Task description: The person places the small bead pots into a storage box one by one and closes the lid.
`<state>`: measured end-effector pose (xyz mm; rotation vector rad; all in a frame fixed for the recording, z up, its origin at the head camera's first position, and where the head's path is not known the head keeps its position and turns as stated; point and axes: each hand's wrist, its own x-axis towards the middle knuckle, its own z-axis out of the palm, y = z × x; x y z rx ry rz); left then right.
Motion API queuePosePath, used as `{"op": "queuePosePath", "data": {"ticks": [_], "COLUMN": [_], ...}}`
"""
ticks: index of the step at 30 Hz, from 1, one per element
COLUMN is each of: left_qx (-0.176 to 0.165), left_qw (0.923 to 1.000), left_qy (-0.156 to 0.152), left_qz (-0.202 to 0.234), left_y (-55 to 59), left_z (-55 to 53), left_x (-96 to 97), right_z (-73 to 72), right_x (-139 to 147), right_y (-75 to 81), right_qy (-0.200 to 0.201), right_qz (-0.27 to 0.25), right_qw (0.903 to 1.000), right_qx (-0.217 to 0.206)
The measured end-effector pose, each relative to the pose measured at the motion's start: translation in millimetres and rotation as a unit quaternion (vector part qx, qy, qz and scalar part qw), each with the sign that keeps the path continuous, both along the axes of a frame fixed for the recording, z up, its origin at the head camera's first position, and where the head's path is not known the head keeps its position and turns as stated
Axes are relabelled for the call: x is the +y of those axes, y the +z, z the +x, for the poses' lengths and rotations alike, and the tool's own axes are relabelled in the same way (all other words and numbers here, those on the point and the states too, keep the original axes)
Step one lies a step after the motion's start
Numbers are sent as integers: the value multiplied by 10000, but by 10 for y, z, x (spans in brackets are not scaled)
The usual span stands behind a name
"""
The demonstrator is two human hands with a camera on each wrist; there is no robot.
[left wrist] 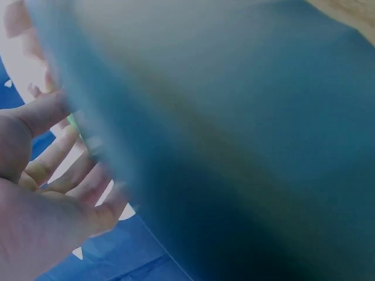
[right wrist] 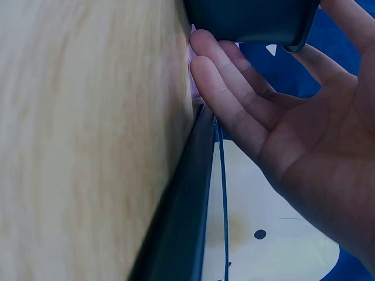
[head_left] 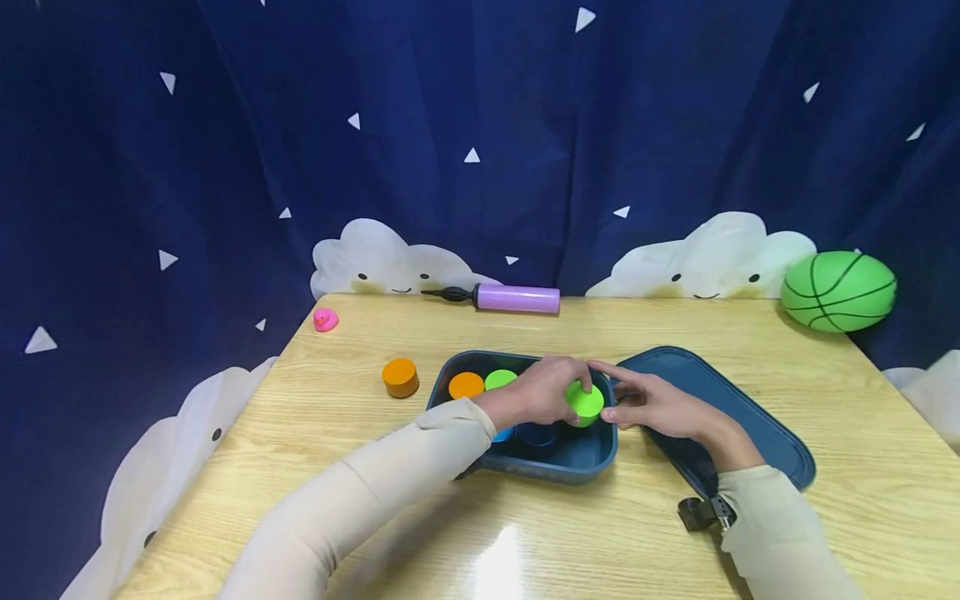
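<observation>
Green block is pinched flat-face-up by the left hand at the right end of the box, right hand placed just right of it, fingers loosely extended, lid underneath.

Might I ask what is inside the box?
Inside show an orange block, a green block, a blue block and a dark blue block; the left hand grips a second green block at the right end. The hand and sleeve cover part of the middle.
</observation>
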<state>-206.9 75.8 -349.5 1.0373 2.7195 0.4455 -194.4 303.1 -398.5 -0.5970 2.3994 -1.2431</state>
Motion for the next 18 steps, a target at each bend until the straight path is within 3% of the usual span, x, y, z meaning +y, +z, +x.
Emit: {"op": "queuePosePath", "data": {"ticks": [18], "left_qx": [584], "left_qw": [9967], "left_qy": [373], "left_qz": [-430], "left_y": [-177], "left_z": [4], "left_x": [43], "right_z": [-1], "right_x": [3], "right_y": [-30], "right_qy": [1], "right_qz": [-41], "right_qw": [10000], "right_qx": [91]}}
